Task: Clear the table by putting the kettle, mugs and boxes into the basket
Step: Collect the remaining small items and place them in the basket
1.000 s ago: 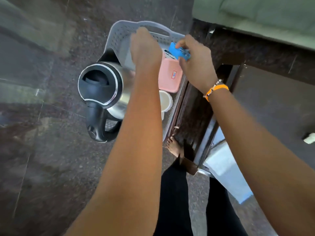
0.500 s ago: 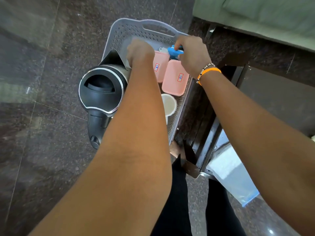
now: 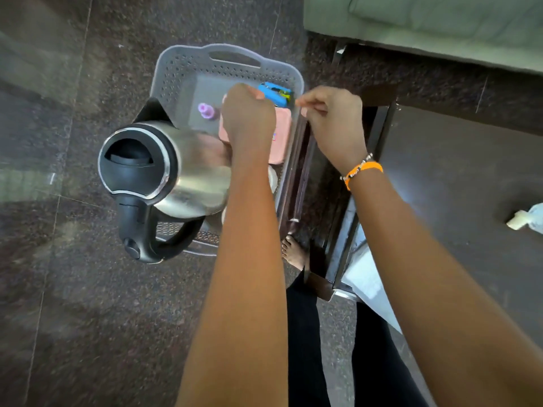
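Already the grey basket on the dark stone floor holds most of what the task names: the steel kettle fills its near left part, handle turned toward the person, probably because that is how it was carried in. Pink boxes lie flat along the right wall, a blue box sits in the far right corner, and the rim of a white mug peeks out beside the left forearm — most of the mug is hidden. A small purple item stands on the basket's bare floor, left of the pink boxes; what it is cannot be told. The left hand hovers over the pink boxes with its fingers curled under, and whether they grip anything is hidden from this angle. The right hand, with an orange band at the wrist, is curled just beside the basket's right rim, and it too shows no clear hold on anything; it looks as though it has set the blue box down. The basket stands tight against the dark table — a sensible spot, since items need only a short drop. A white bottle lies on the table, well apart from the basket. The task seems nearly finished.
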Action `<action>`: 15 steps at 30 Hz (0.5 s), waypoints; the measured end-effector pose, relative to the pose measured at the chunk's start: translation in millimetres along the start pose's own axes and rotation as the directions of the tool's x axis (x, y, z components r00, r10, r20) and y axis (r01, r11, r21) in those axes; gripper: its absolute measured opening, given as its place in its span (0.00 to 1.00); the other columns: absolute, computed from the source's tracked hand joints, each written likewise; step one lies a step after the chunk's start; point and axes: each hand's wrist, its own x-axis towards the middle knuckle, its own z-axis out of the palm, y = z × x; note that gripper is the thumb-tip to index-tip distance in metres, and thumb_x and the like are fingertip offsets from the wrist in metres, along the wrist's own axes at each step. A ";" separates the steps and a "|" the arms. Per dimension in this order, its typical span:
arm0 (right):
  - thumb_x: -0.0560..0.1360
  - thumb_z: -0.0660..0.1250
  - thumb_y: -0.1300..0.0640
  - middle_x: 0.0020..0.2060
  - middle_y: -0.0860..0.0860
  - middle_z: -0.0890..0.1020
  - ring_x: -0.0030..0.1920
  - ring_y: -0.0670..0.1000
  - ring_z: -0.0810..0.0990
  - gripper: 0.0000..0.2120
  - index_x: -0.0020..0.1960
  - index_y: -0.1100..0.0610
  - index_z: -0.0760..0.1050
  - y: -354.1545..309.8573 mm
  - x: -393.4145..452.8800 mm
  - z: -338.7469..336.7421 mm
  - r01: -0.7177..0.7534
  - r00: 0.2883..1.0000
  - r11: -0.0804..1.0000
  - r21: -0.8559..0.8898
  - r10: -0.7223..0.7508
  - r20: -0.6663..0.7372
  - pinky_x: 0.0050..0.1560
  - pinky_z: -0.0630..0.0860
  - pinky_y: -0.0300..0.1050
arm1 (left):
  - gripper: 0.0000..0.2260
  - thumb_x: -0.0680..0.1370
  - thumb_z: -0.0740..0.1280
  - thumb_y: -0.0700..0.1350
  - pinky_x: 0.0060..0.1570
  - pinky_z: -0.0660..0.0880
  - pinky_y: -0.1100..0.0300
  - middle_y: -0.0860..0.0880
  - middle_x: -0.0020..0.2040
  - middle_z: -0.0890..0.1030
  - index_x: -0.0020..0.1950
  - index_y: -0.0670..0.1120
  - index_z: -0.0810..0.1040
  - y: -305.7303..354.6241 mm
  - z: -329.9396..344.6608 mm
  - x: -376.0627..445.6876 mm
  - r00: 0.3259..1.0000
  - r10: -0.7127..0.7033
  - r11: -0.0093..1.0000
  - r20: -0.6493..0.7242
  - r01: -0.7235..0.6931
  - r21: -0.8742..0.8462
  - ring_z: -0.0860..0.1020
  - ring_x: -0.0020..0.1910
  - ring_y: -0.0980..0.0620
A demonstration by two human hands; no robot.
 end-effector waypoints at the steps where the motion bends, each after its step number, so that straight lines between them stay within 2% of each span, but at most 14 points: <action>1: 0.72 0.63 0.69 0.48 0.56 0.85 0.48 0.50 0.83 0.11 0.49 0.62 0.82 7.6 -11.7 -11.1 -0.015 1.000 1.000 0.023 0.015 -0.025 0.57 0.77 0.42 | 0.13 0.75 0.59 0.38 0.58 0.73 0.58 0.43 0.57 0.81 0.55 0.43 0.80 2.6 11.8 -16.4 0.999 0.033 0.999 0.029 -0.032 -0.030 0.77 0.58 0.44; 4: 0.71 0.65 0.69 0.46 0.55 0.85 0.43 0.46 0.80 0.10 0.48 0.62 0.82 31.1 -43.7 -34.6 -0.074 0.995 0.995 0.071 0.079 -0.068 0.48 0.73 0.26 | 0.12 0.74 0.59 0.36 0.59 0.75 0.50 0.41 0.53 0.82 0.50 0.43 0.81 1.2 44.1 -58.7 0.991 0.036 0.985 0.132 -0.013 -0.172 0.79 0.55 0.40; 5: 0.71 0.65 0.69 0.46 0.55 0.85 0.43 0.46 0.80 0.09 0.48 0.62 0.82 42.4 -55.0 -44.2 -0.102 0.991 0.992 0.078 0.109 -0.084 0.48 0.72 0.24 | 0.12 0.75 0.59 0.36 0.58 0.76 0.47 0.39 0.53 0.82 0.50 0.42 0.81 0.7 56.5 -71.8 0.983 0.045 0.978 0.176 -0.007 -0.210 0.79 0.55 0.39; 11: 0.71 0.66 0.66 0.45 0.56 0.85 0.41 0.50 0.80 0.07 0.46 0.61 0.81 126.9 -119.4 -106.9 -0.302 0.938 0.953 0.017 0.300 -0.174 0.49 0.75 0.37 | 0.11 0.77 0.59 0.38 0.57 0.77 0.48 0.41 0.53 0.82 0.52 0.44 0.80 -6.5 125.5 -154.8 0.901 0.087 0.993 0.425 -0.046 -0.107 0.80 0.54 0.42; 13: 0.72 0.65 0.66 0.48 0.58 0.83 0.46 0.55 0.82 0.08 0.48 0.61 0.81 158.2 -135.1 -128.2 -0.374 0.910 0.927 -0.028 0.360 -0.207 0.54 0.78 0.46 | 0.11 0.77 0.59 0.38 0.57 0.77 0.48 0.42 0.52 0.82 0.52 0.44 0.80 -9.1 143.3 -176.9 0.868 0.095 0.995 0.488 -0.070 -0.070 0.80 0.54 0.43; 15: 0.72 0.64 0.66 0.54 0.59 0.80 0.54 0.59 0.79 0.10 0.52 0.61 0.80 190.4 -148.0 -150.7 -0.447 0.881 0.890 -0.090 0.421 -0.217 0.60 0.74 0.52 | 0.11 0.77 0.59 0.37 0.57 0.77 0.49 0.44 0.49 0.81 0.52 0.44 0.80 -10.0 160.9 -200.3 0.830 0.097 0.995 0.549 -0.094 -0.033 0.80 0.53 0.45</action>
